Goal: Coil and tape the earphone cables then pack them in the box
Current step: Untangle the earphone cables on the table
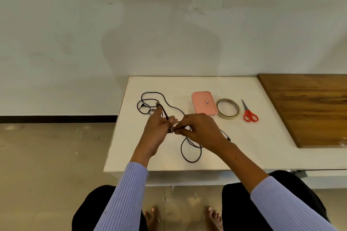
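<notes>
A black earphone cable [191, 160] lies in loose loops on the white table [253, 146]. My left hand [158, 129] is raised above the table with the cable wound around its fingers. My right hand [199, 129] pinches the cable right beside the left hand's fingertips. More of the cable trails in loops toward the far left of the table. A pink box [204, 104] with its lid on sits behind my right hand. A roll of clear tape [228, 110] lies flat to the right of the box.
Red-handled scissors [249, 112] lie right of the tape. A wooden board [308, 107] covers the table's right end. The table's left edge drops to a tiled floor; a wall stands behind it. My knees and bare feet are below the front edge.
</notes>
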